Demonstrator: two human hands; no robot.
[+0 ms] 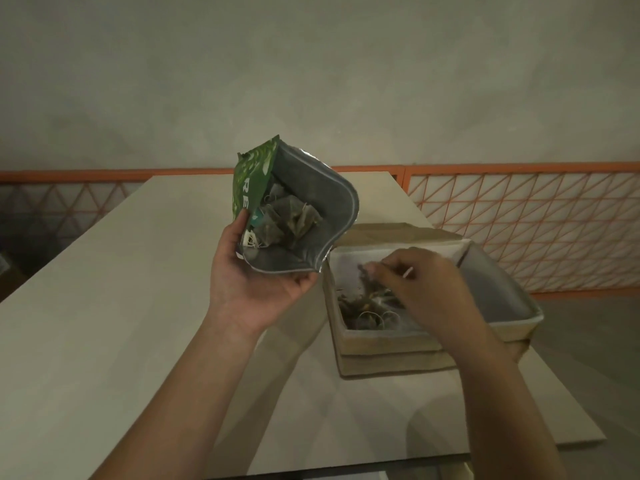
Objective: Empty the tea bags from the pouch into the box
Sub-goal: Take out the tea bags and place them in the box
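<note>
The left hand (256,289) grips the green pouch (294,209), mouth open, at 10 o'clock of the box (433,344). Right-hand fingers (388,271) pinch tea bags (367,299) over the box; best released low, so strings don't snag.

Foil pouch, card box, matt table.
Pouch (258,181) had a glossy green printed outside and a dull silvery foil-like lining. Tea bags (291,221) looked like thin papery mesh with string. Box (391,358) was matt tan cardboard, white papery inside. Table (104,306) was smooth, matt, cream. Far wall (311,64) looked rough, matt plaster.
</note>
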